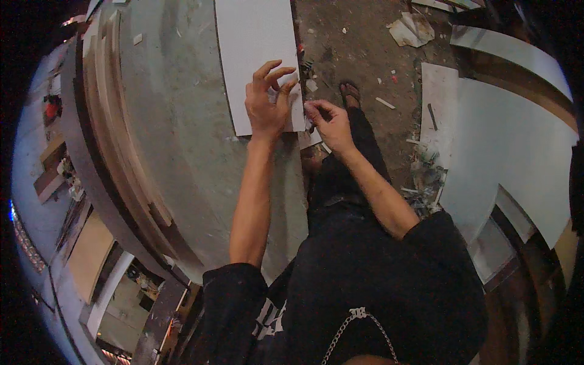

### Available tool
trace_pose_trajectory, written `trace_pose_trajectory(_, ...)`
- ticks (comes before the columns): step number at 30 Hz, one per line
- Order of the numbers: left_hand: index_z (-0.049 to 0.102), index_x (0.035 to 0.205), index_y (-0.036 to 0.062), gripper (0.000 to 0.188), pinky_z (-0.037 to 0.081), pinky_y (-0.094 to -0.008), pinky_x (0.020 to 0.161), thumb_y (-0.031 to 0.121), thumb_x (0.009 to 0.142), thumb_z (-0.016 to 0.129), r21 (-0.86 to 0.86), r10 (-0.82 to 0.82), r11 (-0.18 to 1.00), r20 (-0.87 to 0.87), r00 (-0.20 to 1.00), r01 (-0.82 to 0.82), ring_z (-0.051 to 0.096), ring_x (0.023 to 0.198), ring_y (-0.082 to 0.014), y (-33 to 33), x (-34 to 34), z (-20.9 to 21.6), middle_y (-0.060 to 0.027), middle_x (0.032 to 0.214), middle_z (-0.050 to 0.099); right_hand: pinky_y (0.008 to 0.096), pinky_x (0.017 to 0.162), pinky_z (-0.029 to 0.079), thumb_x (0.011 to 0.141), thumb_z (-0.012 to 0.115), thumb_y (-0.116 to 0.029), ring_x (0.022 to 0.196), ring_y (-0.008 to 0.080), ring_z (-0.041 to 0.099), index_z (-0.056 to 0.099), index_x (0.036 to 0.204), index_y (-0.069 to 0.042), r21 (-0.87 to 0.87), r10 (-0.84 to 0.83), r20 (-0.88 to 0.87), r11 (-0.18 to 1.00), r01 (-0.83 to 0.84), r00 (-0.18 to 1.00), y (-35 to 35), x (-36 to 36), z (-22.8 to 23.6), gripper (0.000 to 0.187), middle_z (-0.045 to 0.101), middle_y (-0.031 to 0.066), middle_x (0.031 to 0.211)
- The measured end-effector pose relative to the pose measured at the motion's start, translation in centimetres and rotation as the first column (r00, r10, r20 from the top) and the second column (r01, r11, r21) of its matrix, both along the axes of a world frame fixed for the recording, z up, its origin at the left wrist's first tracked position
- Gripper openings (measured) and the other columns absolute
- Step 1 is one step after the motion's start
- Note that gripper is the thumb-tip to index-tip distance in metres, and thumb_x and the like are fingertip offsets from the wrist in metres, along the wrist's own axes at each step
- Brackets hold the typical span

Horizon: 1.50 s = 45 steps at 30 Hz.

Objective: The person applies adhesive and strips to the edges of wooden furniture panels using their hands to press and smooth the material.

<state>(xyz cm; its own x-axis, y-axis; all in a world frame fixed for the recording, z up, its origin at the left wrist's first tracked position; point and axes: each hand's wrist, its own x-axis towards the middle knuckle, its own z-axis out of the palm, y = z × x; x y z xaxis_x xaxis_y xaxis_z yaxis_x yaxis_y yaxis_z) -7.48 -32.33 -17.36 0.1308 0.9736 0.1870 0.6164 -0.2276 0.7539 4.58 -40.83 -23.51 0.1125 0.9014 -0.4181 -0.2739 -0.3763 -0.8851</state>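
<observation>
A long white board [258, 45] lies on the grey-green worktable [188, 115], its right side along the table's edge. Over its near end is my left hand [267, 103], fingers bent and apart, with nothing visible in them. My right hand [331, 125] is just off the board's right edge, thumb and forefinger pinched together. A small whitish bit shows at those fingertips, too blurred to name.
Long wooden strips [112, 115] run along the table's left side. Scraps and a crumpled paper sheet [412, 29] litter the brown floor [359, 42]. Large pale panels [499, 140] stand at the right, beside a smaller white board [439, 109].
</observation>
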Motion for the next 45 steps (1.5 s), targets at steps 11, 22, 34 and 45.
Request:
trace_pose_trajectory(11,0.065,0.126,0.0182,0.055,0.043,-0.0307,0.073,0.01,0.074,0.078,0.089,-0.235,0.964,-0.143,0.961,0.249,0.058,0.078,-0.0139,0.9,-1.8,-0.2,0.0052,0.087,0.073,0.025,0.071,0.047,0.092,0.069,-0.025,0.077,0.0075,0.058,0.07,0.097,0.0,0.021,0.053,-0.072,0.998,-0.051,0.996,0.3,0.0,-0.2,0.026,0.069,0.0019,0.082)
trace_pose_trajectory(22,0.052,0.104,0.007,0.028,0.044,-0.0361,0.068,0.004,0.081,0.068,0.087,-0.035,0.995,-0.106,0.994,0.044,0.061,0.076,-0.0237,1.1,-0.2,-2.5,-0.0054,0.086,0.065,0.0256,0.07,0.047,0.093,0.067,-0.026,0.076,0.0075,0.058,0.069,0.093,0.001,0.039,0.079,-0.087,0.996,-0.076,0.993,0.1,-0.2,0.1,0.027,0.068,0.0022,0.08)
trace_pose_trajectory(34,0.05,0.122,0.0082,0.034,0.046,-0.0257,0.064,0.011,0.091,0.065,-0.156,0.026,0.988,0.156,0.987,-0.001,0.05,0.066,-0.0095,1.7,-0.6,0.1,-0.0043,0.081,0.064,0.0271,0.076,0.049,0.091,0.07,-0.027,0.082,0.0102,0.063,0.071,0.094,0.0,-0.025,0.063,-0.019,0.998,-0.064,0.998,0.2,0.3,0.8,0.028,0.071,0.006,0.085)
trace_pose_trajectory(45,0.055,0.136,0.0139,0.067,0.055,-0.0284,0.071,0.008,0.075,0.081,0.034,-0.117,0.992,-0.068,0.991,0.119,0.07,0.08,-0.0138,0.1,-1.2,0.3,-0.0049,0.089,0.074,0.0271,0.074,0.049,0.091,0.069,-0.024,0.08,0.0097,0.062,0.07,0.093,0.001,0.012,0.061,-0.026,0.998,-0.061,0.998,0.2,0.0,0.6,0.025,0.071,0.0057,0.085)
